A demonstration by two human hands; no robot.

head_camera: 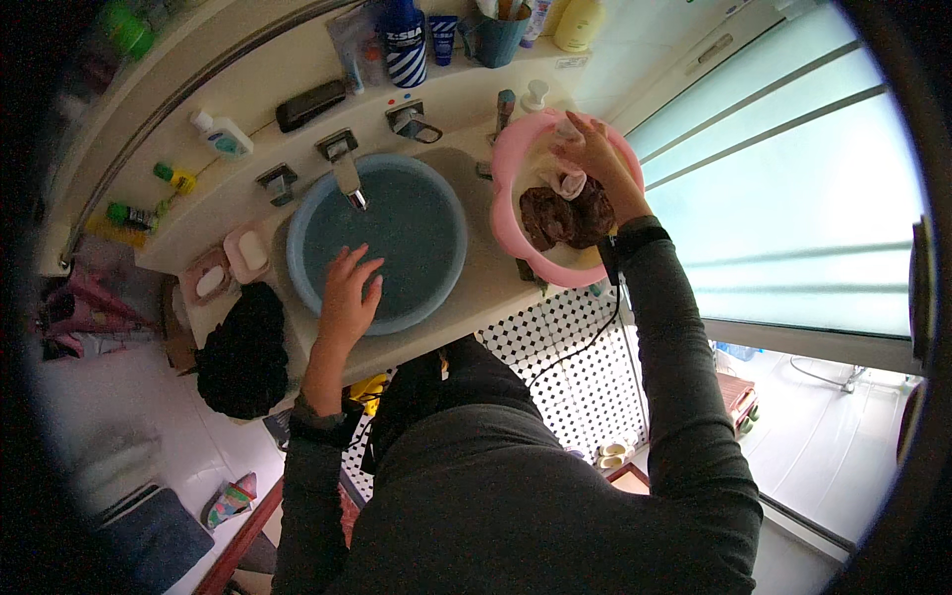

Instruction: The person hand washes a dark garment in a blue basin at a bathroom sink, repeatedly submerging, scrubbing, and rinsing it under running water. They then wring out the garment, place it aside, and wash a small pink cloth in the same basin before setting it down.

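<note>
My left hand (348, 301) is over the near left rim of a round blue basin (455, 260), fingers spread and holding nothing. Water fills this basin, which stands under a chrome faucet (344, 165). To the right is a pink scalloped basin (506, 219). My right hand (601, 158) reaches over its far side, gripping a pale, wet-looking cloth (571, 184) that hangs down inside. Dark brown bundled fabric (549, 214) lies below the cloth in the same basin.
A black bundle of fabric (245, 353) sits at the counter's left end, near two soap dishes (245, 253). Bottles and a blue-grey cup (502, 33) line the back ledge. A black cord (573, 342) hangs from my right wrist. Frosted glass (788, 186) stands at right.
</note>
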